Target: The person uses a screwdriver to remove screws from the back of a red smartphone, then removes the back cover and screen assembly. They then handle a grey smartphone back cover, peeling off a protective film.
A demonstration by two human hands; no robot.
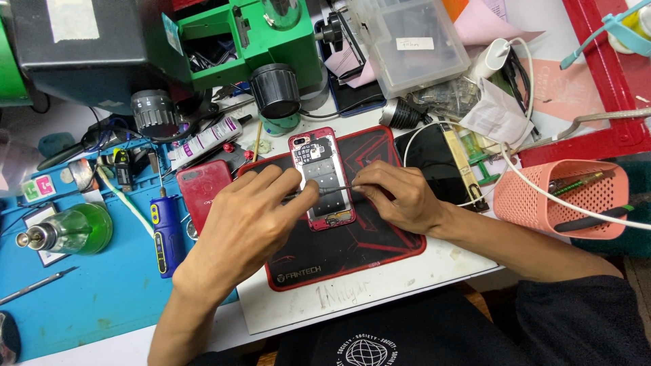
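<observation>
An opened red phone (320, 157) lies back-side up, its inner board exposed, on a black mat with red edging (352, 244). Both hands rest over its lower half. My left hand (254, 217) pinches one end of a thin metal tool (325, 190) that lies across the phone. My right hand (393, 196) pinches the other end of the tool from the right. The phone's removed red back cover (201, 186) lies left of the mat. Part of the phone is hidden under my fingers.
A black-screened phone (434, 163) lies right of the mat, beside a pink mesh basket (542, 196) of tools. A blue electric screwdriver (166, 234), a green liquid bottle (74, 230) and a blue work mat (88, 298) lie left. Green equipment (251, 41) and a clear parts box (413, 44) stand behind.
</observation>
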